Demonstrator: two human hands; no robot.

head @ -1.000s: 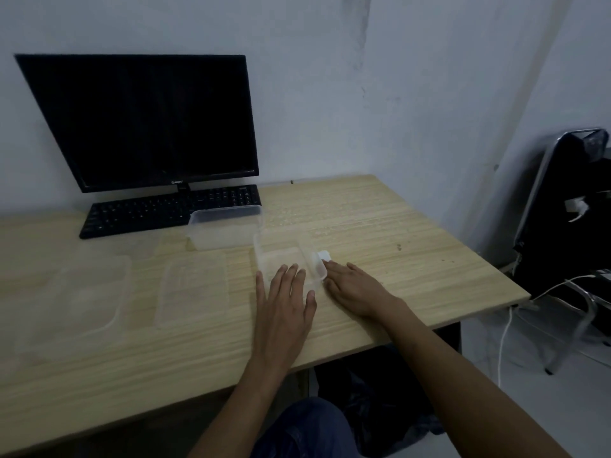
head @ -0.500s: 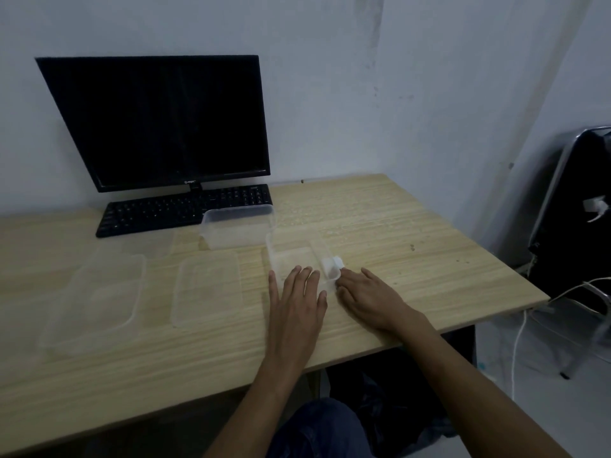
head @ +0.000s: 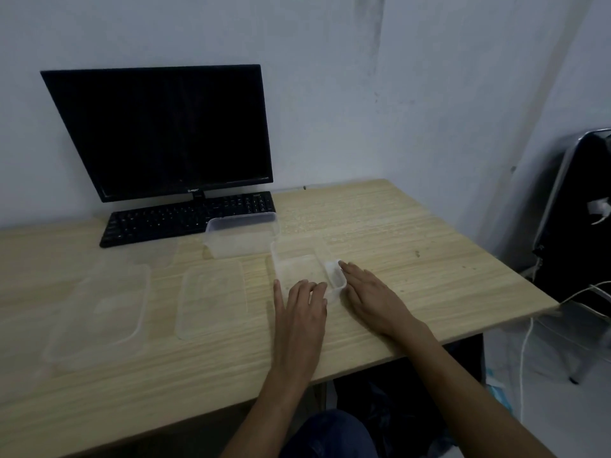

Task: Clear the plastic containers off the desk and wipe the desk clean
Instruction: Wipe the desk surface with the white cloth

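Nothing much has moved; my hands stay flat. My left hand (head: 299, 312) rests open at the near end of the small clear plastic container (head: 299, 269), my right hand (head: 370, 297) open beside its right wall. It runs long from near to far.

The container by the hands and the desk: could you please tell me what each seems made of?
Container: clear, faintly cloudy plastic, since the desk grain shows through its walls. Desk: pale wood or wood-look laminate, matt, with straight grain lines; which one is unclear.
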